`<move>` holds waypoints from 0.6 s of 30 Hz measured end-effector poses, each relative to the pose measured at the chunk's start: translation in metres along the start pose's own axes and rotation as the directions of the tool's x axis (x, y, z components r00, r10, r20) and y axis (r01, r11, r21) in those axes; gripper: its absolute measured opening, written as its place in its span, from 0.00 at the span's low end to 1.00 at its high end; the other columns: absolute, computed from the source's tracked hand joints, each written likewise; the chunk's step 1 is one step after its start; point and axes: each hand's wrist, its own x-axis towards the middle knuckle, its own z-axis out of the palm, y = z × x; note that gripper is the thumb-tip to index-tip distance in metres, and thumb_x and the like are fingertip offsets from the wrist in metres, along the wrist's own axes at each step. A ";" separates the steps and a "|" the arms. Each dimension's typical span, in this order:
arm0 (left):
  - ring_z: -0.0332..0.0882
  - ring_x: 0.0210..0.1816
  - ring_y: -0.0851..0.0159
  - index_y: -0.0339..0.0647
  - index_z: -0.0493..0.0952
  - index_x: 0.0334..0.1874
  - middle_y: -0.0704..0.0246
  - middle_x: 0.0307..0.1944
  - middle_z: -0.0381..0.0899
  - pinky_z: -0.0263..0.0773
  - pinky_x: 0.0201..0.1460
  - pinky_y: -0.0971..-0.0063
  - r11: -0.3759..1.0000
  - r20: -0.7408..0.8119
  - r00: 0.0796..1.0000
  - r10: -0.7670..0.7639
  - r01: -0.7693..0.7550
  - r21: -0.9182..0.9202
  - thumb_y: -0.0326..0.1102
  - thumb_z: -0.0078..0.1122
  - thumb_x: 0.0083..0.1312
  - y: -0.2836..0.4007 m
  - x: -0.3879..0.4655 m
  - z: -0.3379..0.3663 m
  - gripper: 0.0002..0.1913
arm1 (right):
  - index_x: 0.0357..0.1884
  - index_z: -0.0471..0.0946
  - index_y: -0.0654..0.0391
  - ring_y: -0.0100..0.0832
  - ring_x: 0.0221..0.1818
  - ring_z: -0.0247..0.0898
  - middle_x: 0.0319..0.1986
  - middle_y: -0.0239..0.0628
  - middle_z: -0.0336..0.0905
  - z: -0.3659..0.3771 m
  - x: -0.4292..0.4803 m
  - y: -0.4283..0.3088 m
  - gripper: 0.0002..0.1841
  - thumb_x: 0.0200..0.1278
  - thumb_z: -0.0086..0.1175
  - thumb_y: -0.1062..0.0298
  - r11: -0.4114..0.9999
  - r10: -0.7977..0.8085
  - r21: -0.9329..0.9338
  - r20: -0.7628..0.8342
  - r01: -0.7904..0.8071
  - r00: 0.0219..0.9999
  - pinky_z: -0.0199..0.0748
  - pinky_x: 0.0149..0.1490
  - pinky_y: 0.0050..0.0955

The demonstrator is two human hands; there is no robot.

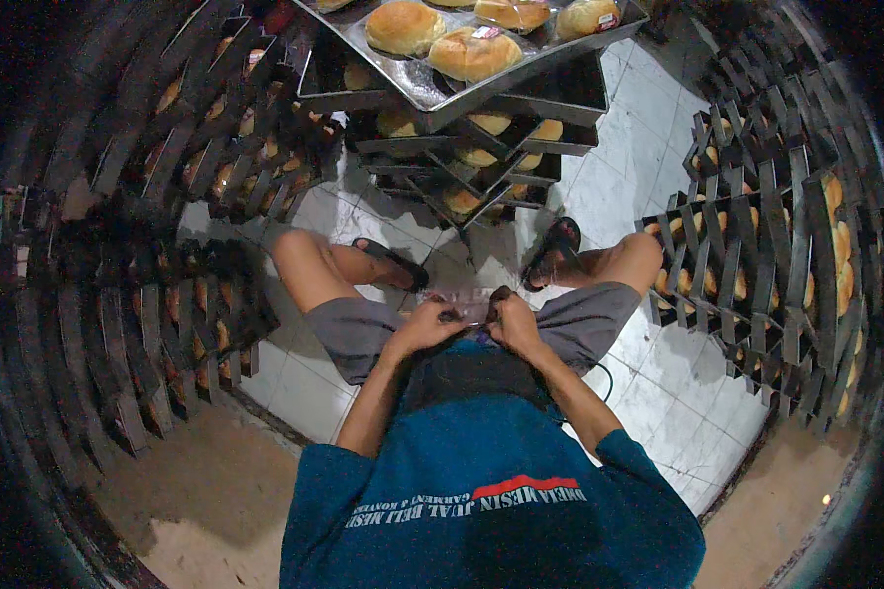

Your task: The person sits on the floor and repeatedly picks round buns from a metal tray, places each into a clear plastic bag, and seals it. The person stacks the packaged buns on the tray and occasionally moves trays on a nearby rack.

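Note:
In front of my waist, between my thighs, both hands pinch a piece of clear plastic film (473, 303), which looks like a thin bag. My left hand (431, 324) has its curled fingers on the left side of the film. On the opposite side, my right hand (514, 320) grips it with thumb and fingers. The film's lower part and any contents are hard to make out. Beyond my feet rises a stack of metal baking trays (479, 103). Round bread buns (405, 28) lie on its top tray, some in clear wrapping with small labels.
Tall stacks of bread-filled trays stand at the left (214, 316) and right (751, 280). My sandalled feet (394, 263) rest on the white tiled floor (633, 140). A dark cable (608, 383) curves beside my right thigh.

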 end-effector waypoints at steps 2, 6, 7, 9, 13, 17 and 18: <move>0.81 0.42 0.60 0.34 0.77 0.53 0.57 0.43 0.83 0.73 0.49 0.65 0.987 -0.029 0.989 -0.144 0.142 -0.079 0.41 0.66 0.59 0.013 -0.002 -0.005 0.23 | 0.28 0.80 0.62 0.54 0.35 0.77 0.31 0.54 0.79 0.001 0.000 0.003 0.13 0.40 0.66 0.66 0.990 0.140 -0.012 0.108 -0.139 0.984 0.76 0.42 0.47; 0.82 0.43 0.59 0.34 0.77 0.54 0.57 0.44 0.83 0.74 0.50 0.66 0.991 0.059 0.994 -0.091 0.096 -0.088 0.43 0.68 0.58 0.024 0.001 -0.012 0.25 | 0.30 0.81 0.62 0.48 0.35 0.79 0.34 0.50 0.81 0.010 0.001 0.012 0.19 0.36 0.73 0.63 0.884 0.281 0.315 0.231 -0.345 0.931 0.76 0.42 0.41; 0.82 0.44 0.59 0.34 0.78 0.53 0.57 0.44 0.84 0.74 0.51 0.67 0.984 0.085 0.994 -0.066 0.079 -0.157 0.43 0.68 0.58 0.023 0.002 -0.012 0.25 | 0.30 0.81 0.61 0.46 0.35 0.79 0.33 0.48 0.82 0.012 0.001 0.013 0.20 0.35 0.75 0.62 0.887 0.329 0.267 0.208 -0.377 0.921 0.76 0.41 0.40; 0.82 0.43 0.59 0.33 0.78 0.48 0.57 0.42 0.84 0.74 0.48 0.68 0.968 0.080 0.997 0.000 0.021 -0.252 0.42 0.67 0.58 0.020 0.005 -0.012 0.21 | 0.30 0.81 0.61 0.44 0.34 0.79 0.31 0.45 0.83 0.014 0.000 0.016 0.21 0.34 0.77 0.61 0.886 0.349 0.261 0.167 -0.382 0.922 0.76 0.41 0.38; 0.83 0.41 0.57 0.32 0.81 0.36 0.54 0.37 0.84 0.76 0.41 0.66 0.996 0.004 0.997 0.082 -0.082 -0.025 0.41 0.66 0.58 0.019 0.012 -0.002 0.16 | 0.34 0.82 0.60 0.42 0.34 0.79 0.31 0.42 0.84 0.014 0.002 0.027 0.21 0.37 0.76 0.62 0.829 0.292 0.419 0.242 -0.371 0.925 0.76 0.42 0.36; 0.82 0.42 0.48 0.43 0.83 0.43 0.56 0.40 0.84 0.76 0.48 0.61 0.873 -0.080 0.992 0.097 -0.046 0.485 0.42 0.65 0.55 0.033 0.022 -0.003 0.16 | 0.39 0.82 0.59 0.42 0.37 0.80 0.34 0.44 0.84 0.021 0.002 0.041 0.19 0.44 0.71 0.62 0.760 0.182 0.473 0.504 -0.446 0.845 0.76 0.44 0.38; 0.81 0.40 0.46 0.42 0.82 0.42 0.56 0.38 0.83 0.76 0.46 0.60 0.862 -0.264 0.964 0.012 0.124 0.491 0.41 0.64 0.56 0.036 0.029 -0.015 0.14 | 0.39 0.82 0.60 0.43 0.36 0.80 0.34 0.44 0.84 0.023 0.000 0.041 0.19 0.46 0.70 0.61 0.824 0.165 0.425 0.451 -0.374 0.877 0.76 0.44 0.38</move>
